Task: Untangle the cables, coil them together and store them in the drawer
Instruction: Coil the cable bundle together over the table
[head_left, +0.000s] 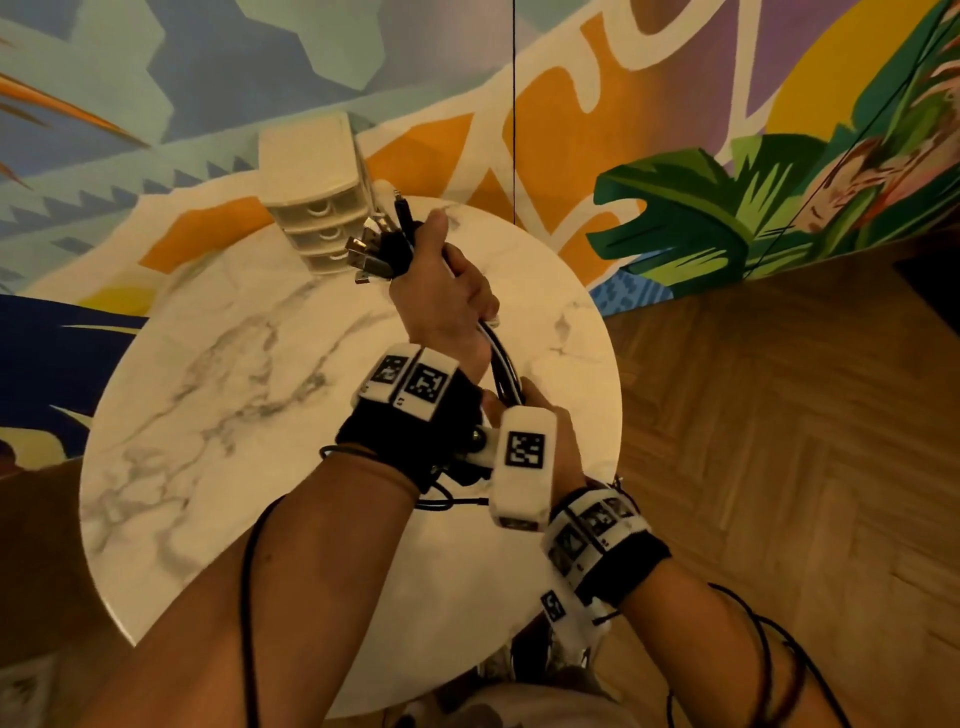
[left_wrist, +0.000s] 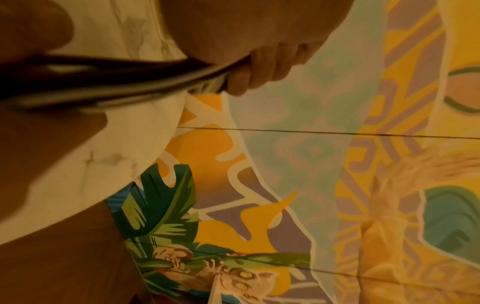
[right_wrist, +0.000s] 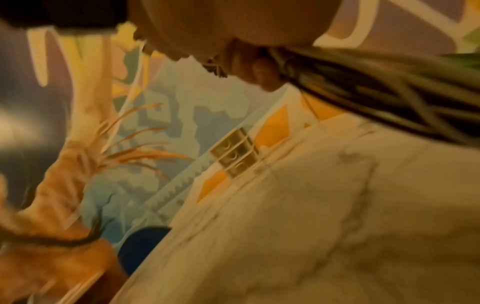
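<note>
Left hand (head_left: 447, 306) grips the bundled black and white cables (head_left: 501, 358) above the round marble counter (head_left: 218, 364); right hand (head_left: 540, 415) pinches their lower loop.

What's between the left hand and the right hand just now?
A short run of the cable bundle, black and white strands, spans from left hand to right hand; nothing else, in the head view.

A bundle of black and white cables (head_left: 498, 358) was held above the table, plugs (head_left: 374, 249) fanned out near the closed three-drawer unit (head_left: 317, 192).
</note>
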